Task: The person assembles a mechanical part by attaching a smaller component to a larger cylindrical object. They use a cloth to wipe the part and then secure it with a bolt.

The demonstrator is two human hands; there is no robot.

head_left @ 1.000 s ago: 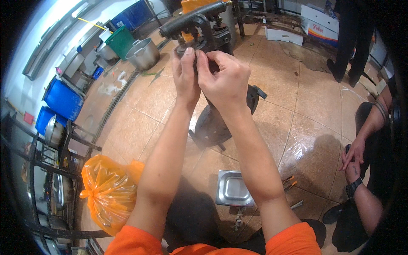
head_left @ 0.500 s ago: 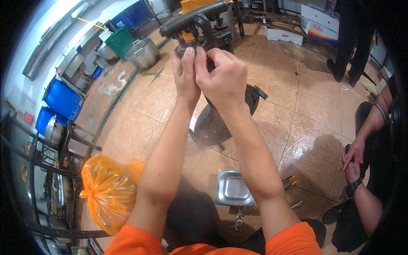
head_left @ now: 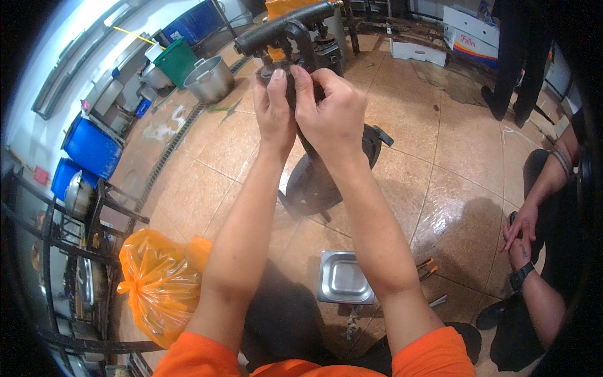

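Tiled floor (head_left: 402, 157): brown, shiny.
Pipe assembly (head_left: 282, 30): black, upper centre.
Hands: left hand (head_left: 274, 119) and right hand (head_left: 334, 108) curled close beneath the pipe; fingertips hidden, grip cannot be told.
Handwork: seemingly under way, nothing visibly finished; remainder unclear.

We saw a plain, bright orange shirt (head_left: 301, 369) along the lower edge. Its short left sleeve (head_left: 198, 353) and short right sleeve (head_left: 433, 355) were the same orange, loose at the hem and ending above the elbows. Below them, both slim forearms were bare down to the rounded fingertips. We also made out dark trousers (head_left: 282, 320), their details lost in shade.
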